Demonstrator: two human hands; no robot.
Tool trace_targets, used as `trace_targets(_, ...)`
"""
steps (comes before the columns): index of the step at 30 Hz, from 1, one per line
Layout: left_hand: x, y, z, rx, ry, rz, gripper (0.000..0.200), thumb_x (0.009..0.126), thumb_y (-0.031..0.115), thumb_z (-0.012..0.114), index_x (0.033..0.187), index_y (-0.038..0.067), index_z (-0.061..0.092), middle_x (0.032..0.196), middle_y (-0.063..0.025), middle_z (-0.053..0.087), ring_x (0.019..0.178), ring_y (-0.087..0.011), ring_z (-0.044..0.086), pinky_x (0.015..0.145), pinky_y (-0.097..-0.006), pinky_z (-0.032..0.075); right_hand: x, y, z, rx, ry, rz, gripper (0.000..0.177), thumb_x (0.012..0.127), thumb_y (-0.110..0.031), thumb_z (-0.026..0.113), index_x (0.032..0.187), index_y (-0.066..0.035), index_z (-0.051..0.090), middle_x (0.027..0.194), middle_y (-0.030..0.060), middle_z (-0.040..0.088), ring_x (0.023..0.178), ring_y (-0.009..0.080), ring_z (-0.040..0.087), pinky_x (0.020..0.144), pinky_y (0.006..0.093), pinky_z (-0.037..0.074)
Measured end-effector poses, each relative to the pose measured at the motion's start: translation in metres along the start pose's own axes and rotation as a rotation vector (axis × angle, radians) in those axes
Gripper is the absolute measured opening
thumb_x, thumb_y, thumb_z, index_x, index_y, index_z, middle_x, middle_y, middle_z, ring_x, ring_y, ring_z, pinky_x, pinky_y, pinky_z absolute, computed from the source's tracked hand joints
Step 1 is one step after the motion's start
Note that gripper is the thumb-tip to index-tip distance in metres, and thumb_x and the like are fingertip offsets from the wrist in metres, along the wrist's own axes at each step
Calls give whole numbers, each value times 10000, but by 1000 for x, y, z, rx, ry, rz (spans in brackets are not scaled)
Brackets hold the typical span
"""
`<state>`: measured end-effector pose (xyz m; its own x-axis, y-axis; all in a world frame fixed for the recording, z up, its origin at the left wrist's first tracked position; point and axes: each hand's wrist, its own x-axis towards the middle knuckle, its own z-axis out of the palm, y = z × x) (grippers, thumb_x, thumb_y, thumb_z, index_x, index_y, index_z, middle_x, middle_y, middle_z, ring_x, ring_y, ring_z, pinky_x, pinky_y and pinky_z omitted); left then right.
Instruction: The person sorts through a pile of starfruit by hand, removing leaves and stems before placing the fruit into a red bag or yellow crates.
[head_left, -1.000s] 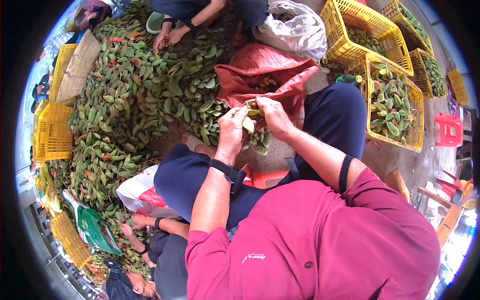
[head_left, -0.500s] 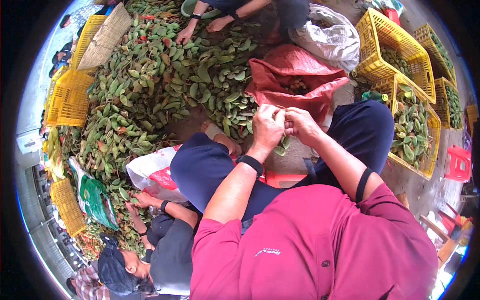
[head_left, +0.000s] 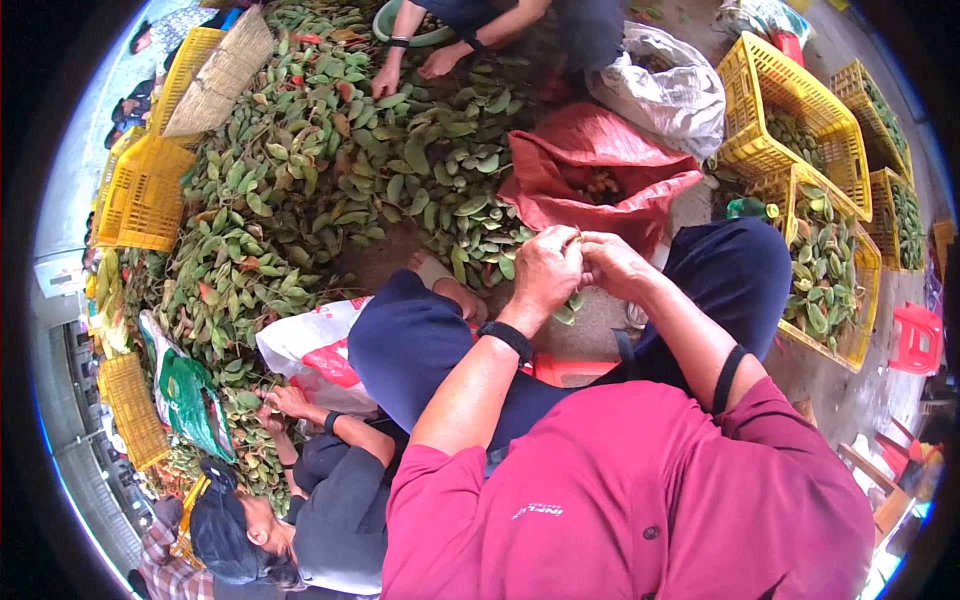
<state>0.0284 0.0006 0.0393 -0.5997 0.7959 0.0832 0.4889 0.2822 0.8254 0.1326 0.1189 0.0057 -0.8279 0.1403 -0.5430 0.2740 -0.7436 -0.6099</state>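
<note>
My left hand (head_left: 546, 270) and my right hand (head_left: 614, 266) meet in front of my knees, fingers pinched together. Between them is a leafy sprig (head_left: 570, 309), its green leaves hanging below the fingers; most of its stem is hidden. Just beyond my hands an unsealed red woven sack (head_left: 560, 150) holds small brownish pieces (head_left: 601, 187). To the left of the sack, a large heap of green leafy cuttings (head_left: 330, 190) spreads over the floor.
A white sack (head_left: 665, 100) stands behind the red one. Yellow crates (head_left: 745, 135) with leaves line the right, near a red stool (head_left: 915, 338). One co-worker's hands (head_left: 440, 62) are at the heap's far side; another co-worker (head_left: 340, 470) sits at my left.
My hands have shifted slightly lower in view, still together on the sprig. The far co-worker's hand has moved slightly along the heap. The whole view has tilted a little.
</note>
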Motion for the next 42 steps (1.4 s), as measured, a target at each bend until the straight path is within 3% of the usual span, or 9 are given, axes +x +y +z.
trace_targets(9, 2, -1, -9, -40, -142, 79, 276, 827, 98, 582, 1047, -5, 712, 982, -191, 719, 911, -328, 706, 833, -389, 555, 0, 9, 0, -261, 16, -31, 324, 854, -47, 542, 1143, -31, 687, 802, -5, 618, 638, 69, 537, 539, 235, 404)
trace_targets(16, 4, -16, -11, -304, 16, -300, 245, 859, 79, 598, 1044, -25, 721, 926, -111, 740, 757, -166, 696, 687, -301, 562, -8, -10, 11, -98, 44, -44, 378, 844, 15, 526, 1201, 3, 650, 908, 71, 667, 680, 138, 632, 601, 297, 572)
trace_targets(18, 6, -18, -16, -650, 58, -575, 202, 870, 63, 616, 1035, -22, 697, 847, -75, 702, 674, -129, 657, 560, -257, 528, -6, -12, 10, -33, 67, -83, 411, 841, 22, 508, 1241, 45, 598, 953, 129, 669, 697, 178, 659, 641, 320, 605)
trace_targets(24, 3, -24, -14, -893, 54, -667, 127, 889, 40, 615, 996, 1, 671, 863, -74, 687, 692, -135, 651, 571, -252, 528, -8, -13, 18, 1, 39, -149, 440, 841, 67, 483, 1273, 41, 568, 1060, 147, 648, 766, 197, 683, 722, 343, 623)
trace_targets(29, 11, -17, -13, -995, -94, -627, 178, 904, 31, 599, 1059, -36, 655, 862, -101, 695, 696, -147, 677, 595, -279, 571, 2, -13, 10, 19, 84, -146, 319, 941, -50, 568, 1248, 35, 582, 1000, 103, 653, 719, 150, 650, 665, 306, 606)
trace_targets(32, 28, 7, -12, -1011, -103, -553, 240, 916, 28, 602, 1141, -44, 644, 960, -114, 704, 713, -137, 672, 627, -261, 563, 11, -28, 5, -36, 231, -238, 299, 981, -189, 625, 1190, 24, 623, 845, 57, 658, 596, 104, 605, 527, 256, 534)
trace_targets(34, 36, -10, 2, -903, -128, -487, 274, 913, 40, 619, 1180, -22, 636, 986, -82, 696, 745, -142, 670, 655, -266, 556, 22, -42, -4, -67, 374, -206, 398, 958, -416, 671, 1056, -31, 669, 762, 32, 649, 524, 96, 562, 448, 231, 423)
trace_targets(37, 45, -21, 20, -892, -104, -470, 287, 915, 43, 624, 1194, -21, 637, 996, -83, 706, 739, -147, 672, 668, -268, 560, 33, -57, -18, 200, 397, -121, 479, 946, -555, 626, 900, -78, 617, 761, 50, 638, 453, 128, 485, 406, 247, 360)
trace_targets(42, 47, -19, 19, -993, -62, -526, 246, 950, 89, 621, 1179, 0, 627, 957, -99, 711, 716, -181, 692, 581, -297, 568, 40, -56, -32, 21, 441, -246, 281, 957, -372, 641, 971, -101, 567, 758, 45, 599, 471, 120, 475, 396, 254, 370)
